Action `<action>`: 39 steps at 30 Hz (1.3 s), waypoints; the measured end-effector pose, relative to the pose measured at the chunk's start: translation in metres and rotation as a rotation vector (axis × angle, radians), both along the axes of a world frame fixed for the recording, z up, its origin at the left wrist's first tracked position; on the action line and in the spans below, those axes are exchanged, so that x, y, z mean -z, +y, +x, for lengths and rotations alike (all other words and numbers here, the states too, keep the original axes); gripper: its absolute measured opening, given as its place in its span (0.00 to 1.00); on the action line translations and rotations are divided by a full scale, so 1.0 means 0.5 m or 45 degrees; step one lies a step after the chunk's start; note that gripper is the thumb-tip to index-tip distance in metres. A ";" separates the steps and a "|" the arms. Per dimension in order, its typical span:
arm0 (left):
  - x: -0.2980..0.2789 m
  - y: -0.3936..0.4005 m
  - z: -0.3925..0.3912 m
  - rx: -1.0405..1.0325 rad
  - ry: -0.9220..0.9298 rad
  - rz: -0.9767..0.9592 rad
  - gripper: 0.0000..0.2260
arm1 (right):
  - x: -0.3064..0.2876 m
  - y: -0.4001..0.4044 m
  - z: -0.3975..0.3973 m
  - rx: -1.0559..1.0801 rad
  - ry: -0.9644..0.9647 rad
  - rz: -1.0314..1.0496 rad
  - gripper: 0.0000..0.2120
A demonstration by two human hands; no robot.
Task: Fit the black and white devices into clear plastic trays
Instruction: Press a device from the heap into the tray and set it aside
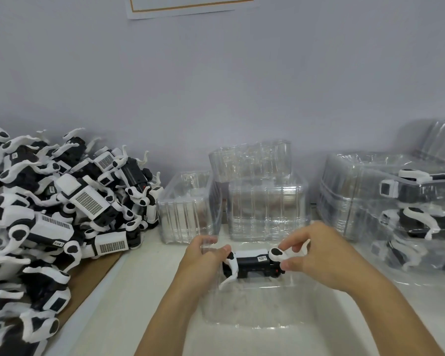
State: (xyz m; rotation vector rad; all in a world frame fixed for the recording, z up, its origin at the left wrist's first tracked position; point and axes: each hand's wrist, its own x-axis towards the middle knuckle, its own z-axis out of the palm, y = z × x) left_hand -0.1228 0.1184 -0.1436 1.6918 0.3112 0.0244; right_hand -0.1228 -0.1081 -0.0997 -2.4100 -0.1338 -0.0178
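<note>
Clear tray (244, 304) under device (255, 263), both hands (203, 263) gripping device, filled trays (406, 214) right.

Black and white device (255, 263) lies lengthwise left to right in the far end of a clear plastic tray (255, 309) on the tabletop, barcode label up, white limbs at both ends. Loose devices (62, 206) heaped at left. Empty trays (255, 196) stacked behind; filled trays (409, 209) stacked at right.

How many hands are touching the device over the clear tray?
2: the left hand holds the device at its left end, the right hand at its right end.
</note>
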 end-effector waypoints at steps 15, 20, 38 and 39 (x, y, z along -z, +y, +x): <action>-0.003 -0.011 -0.003 -0.040 -0.089 0.054 0.11 | 0.045 0.032 0.029 0.202 -0.131 0.041 0.11; -0.001 -0.010 0.001 -0.060 -0.096 0.046 0.11 | 0.044 0.026 0.032 0.106 -0.128 0.118 0.08; -0.006 -0.018 0.003 -0.169 -0.125 -0.016 0.07 | 0.043 0.127 0.006 -0.237 -0.285 -0.107 0.11; -0.007 -0.019 0.002 -0.171 -0.125 -0.013 0.07 | 0.044 0.127 0.007 -0.238 -0.279 -0.111 0.11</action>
